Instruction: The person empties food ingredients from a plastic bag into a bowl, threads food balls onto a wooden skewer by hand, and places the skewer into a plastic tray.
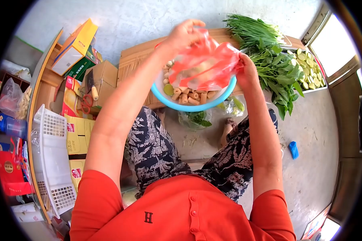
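Over a blue-rimmed basin [181, 107], a red and clear plastic bag [207, 66] is stretched between my hands, with something pale showing through it. My left hand [185, 35] grips the bag's upper left edge, though part of its fingers is hidden. On the other side, my right hand [248, 69] pinches the right edge. Below the bag, short light-brown cut pieces [193, 96] lie in the basin. A green round slice [168, 89] and several whitish pieces [166, 76] are at its left side. The bag covers the basin's middle.
Under the basin is a wooden board [134, 60]. Long green stalks [255, 34] and leafy greens [279, 72] lie right, beside a tray of green slices [309, 70]. Left are a knife [92, 84], scissors [86, 103] and cartons [77, 48]. A blue object [293, 150] lies on the floor.
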A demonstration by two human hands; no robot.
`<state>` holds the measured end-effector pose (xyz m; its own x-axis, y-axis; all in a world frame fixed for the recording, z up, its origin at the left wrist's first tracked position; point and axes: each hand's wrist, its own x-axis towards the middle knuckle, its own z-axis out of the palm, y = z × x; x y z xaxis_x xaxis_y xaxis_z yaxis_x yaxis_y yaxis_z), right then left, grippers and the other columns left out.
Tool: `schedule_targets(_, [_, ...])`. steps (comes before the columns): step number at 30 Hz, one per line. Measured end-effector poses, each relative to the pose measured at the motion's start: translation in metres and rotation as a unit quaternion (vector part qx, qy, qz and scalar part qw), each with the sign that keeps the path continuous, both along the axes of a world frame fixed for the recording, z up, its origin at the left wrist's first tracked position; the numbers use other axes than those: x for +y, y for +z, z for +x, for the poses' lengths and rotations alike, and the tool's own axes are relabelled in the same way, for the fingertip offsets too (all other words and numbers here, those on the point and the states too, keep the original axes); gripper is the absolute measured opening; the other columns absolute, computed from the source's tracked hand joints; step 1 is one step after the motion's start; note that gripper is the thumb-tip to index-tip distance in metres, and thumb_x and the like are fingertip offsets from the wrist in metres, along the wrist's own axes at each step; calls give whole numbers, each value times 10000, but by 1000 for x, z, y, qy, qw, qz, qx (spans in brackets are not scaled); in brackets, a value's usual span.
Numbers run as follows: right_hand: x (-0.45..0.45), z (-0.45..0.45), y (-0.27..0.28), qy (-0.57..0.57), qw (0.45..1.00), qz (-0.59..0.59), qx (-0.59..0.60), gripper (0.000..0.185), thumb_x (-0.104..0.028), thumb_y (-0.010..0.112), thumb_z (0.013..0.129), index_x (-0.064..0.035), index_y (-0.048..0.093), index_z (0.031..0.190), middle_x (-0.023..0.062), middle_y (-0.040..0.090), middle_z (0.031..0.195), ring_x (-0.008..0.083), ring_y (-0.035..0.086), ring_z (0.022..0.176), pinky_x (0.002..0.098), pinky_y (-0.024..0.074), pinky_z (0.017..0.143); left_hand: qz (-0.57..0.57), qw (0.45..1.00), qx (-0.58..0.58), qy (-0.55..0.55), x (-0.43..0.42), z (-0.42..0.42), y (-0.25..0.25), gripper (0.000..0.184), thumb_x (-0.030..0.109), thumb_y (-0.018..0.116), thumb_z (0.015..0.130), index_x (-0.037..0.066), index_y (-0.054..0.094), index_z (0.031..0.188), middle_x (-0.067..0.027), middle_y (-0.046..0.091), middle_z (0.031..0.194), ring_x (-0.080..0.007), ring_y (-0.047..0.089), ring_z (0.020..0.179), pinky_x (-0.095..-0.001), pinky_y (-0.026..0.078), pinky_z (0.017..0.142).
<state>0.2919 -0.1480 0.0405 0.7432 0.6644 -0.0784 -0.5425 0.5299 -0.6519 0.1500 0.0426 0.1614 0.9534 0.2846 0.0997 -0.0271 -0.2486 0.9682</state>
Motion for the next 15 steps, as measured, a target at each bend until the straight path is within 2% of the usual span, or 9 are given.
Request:
schedule_targets(1, [1,-2,1,-2,1000,1,0,141,-100,491,878,9,580,888,81,615,854,166,568,777,293,453,726,1,1000,0,-2,-9,-1,-10,455,187,674,838,23,500,1225,-34,621,938,-119,599,854,-273,503,786])
schedule_targets(3, [8,-11,1,24,999,5,-43,135,-109,505,886,1,581,905,89,618,866,163,572,793,292,455,748,164,984,60,-33,-26,-3,-32,648,233,735,764,-2,452,1298,-54,618,962,-163,596,887,-298,488,814])
schedule_targets(5, [6,-28,11,37,998,3,-45,136,-116,515,891,-2,584,918,88,620,885,160,576,814,292,457,764,317,948,7,-19,-37,-1,-55,765,262,756,710,-10,411,1336,-88,621,997,-225,599,918,-345,472,840])
schedule_targets(7, [2,-43,26,109,988,13,-108,147,-123,519,894,-1,588,938,80,625,895,157,584,832,288,457,783,364,930,-18,38,-41,-3,-68,637,261,745,703,12,521,1245,-112,633,1000,-256,606,943,-387,469,836])
schedule_targets(9, [4,-46,31,114,987,-1,-112,164,-132,521,896,-5,596,969,82,640,930,159,602,850,277,468,787,338,939,46,45,-35,-1,-70,441,225,727,717,38,623,1103,-123,645,1003,-267,613,964,-389,479,825])
schedule_targets(10, [2,-48,38,68,986,-8,-151,174,-137,521,900,-7,597,985,90,646,951,160,610,859,272,475,782,290,952,58,79,-32,-5,-69,240,172,683,760,46,666,965,-97,654,979,-216,623,919,-348,491,790])
schedule_targets(11, [1,-49,42,21,982,-16,-188,183,-142,520,903,-8,598,1000,98,652,972,161,618,868,267,482,778,291,952,58,79,-25,-8,-67,240,172,683,760,46,666,965,-97,654,979,-216,623,919,-348,491,790])
schedule_targets(13, [-4,-39,42,-16,991,-20,-135,216,-177,519,908,-8,595,1019,110,660,989,177,634,857,294,503,745,164,981,44,97,-7,-18,-59,205,121,645,796,45,650,987,-60,650,983,-167,619,875,-313,495,776])
schedule_targets(15, [-10,-31,39,-27,990,-63,-124,214,-194,518,905,-25,596,1012,104,659,967,180,639,827,297,504,720,-31,988,15,153,2,-38,-40,197,130,630,830,46,639,1008,-37,646,972,-124,604,894,-292,491,782])
